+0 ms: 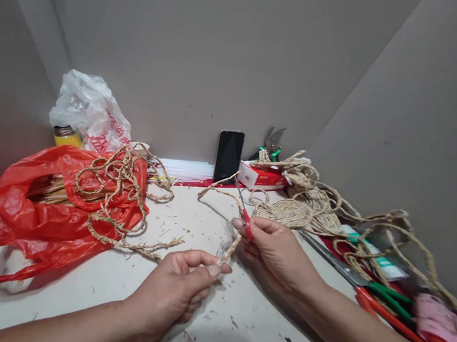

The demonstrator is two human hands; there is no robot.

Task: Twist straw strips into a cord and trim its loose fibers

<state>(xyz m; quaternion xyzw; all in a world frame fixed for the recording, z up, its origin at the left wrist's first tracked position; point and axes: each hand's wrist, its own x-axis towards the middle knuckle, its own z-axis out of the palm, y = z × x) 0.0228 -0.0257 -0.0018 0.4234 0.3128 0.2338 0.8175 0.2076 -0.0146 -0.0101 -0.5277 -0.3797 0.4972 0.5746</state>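
Observation:
My left hand (186,281) pinches a braided straw cord (230,251) between thumb and fingertips, low over the table. The cord runs right, to the fingers of my right hand (275,251). My right hand is closed on a small red-handled tool (247,223) whose thin metal shaft points up; whether it is an awl or scissors I cannot tell. A thin end of cord (213,186) loops up behind the right hand, near the tool's tip. Whether the right fingers also grip the cord is partly hidden.
A red plastic bag (7,198) with straw and a braided rope (115,182) lies left. A phone (229,153) leans by the wall. Coiled straw rope (284,214), large shears (387,302) and a pink roll (437,317) line the right. Behind stand a white bag (89,107) and yellow bottle (66,139).

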